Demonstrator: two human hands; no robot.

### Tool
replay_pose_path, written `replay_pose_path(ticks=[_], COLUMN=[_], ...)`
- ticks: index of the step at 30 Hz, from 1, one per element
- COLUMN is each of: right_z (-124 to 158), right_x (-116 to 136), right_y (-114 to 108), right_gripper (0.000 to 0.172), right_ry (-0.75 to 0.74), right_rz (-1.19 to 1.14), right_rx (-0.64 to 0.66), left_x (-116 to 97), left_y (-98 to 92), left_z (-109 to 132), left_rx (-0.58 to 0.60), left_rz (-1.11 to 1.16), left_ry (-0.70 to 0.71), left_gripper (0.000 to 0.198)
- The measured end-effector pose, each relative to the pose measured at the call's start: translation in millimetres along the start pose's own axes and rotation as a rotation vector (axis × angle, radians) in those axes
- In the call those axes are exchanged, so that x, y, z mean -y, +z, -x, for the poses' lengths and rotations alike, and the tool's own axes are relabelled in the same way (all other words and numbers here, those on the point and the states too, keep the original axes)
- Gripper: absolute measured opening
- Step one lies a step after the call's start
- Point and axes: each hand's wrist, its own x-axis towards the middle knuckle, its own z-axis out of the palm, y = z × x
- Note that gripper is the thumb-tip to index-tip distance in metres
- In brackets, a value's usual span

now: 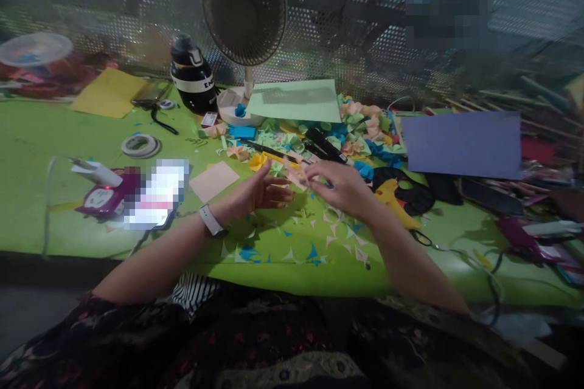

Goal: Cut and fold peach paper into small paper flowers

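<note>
My left hand (269, 190) hovers over the green table with its fingers stretched out and nothing in it. My right hand (337, 187) faces it, thumb and fingers pinched on a pale pink paper flower (295, 171), whose shape is partly blurred. Just beyond both hands lie a yellow-and-black pencil-like tool (274, 153) and a black stapler (326, 146). A pale pink paper square (214, 182) rests beside my left wrist. Small triangular paper scraps (312, 252) are scattered below my hands.
Behind is a heap of folded paper flowers (365, 121), with a green sheet (296, 99), a fan (245, 6) and a black bottle (194, 82). A lit phone (159, 194) and tape roll (140, 146) lie left. On the right are a purple sheet (463, 144) and yellow-handled tool (395, 200).
</note>
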Motion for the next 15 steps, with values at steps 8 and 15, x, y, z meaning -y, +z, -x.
replay_pose_path(ticks=[8, 15], right_z=[8, 6], right_x=[14, 11], right_y=[28, 40], right_gripper=[0.012, 0.017], right_ry=[-0.068, 0.141], right_rz=[-0.06, -0.205], right_rx=[0.001, -0.213], left_x=[3, 2], left_y=[-0.1, -1.3], left_z=[1, 0], left_rx=[-0.127, -0.003], left_rz=[-0.03, 0.065], left_ry=[0.12, 0.156], left_gripper=[0.026, 0.04])
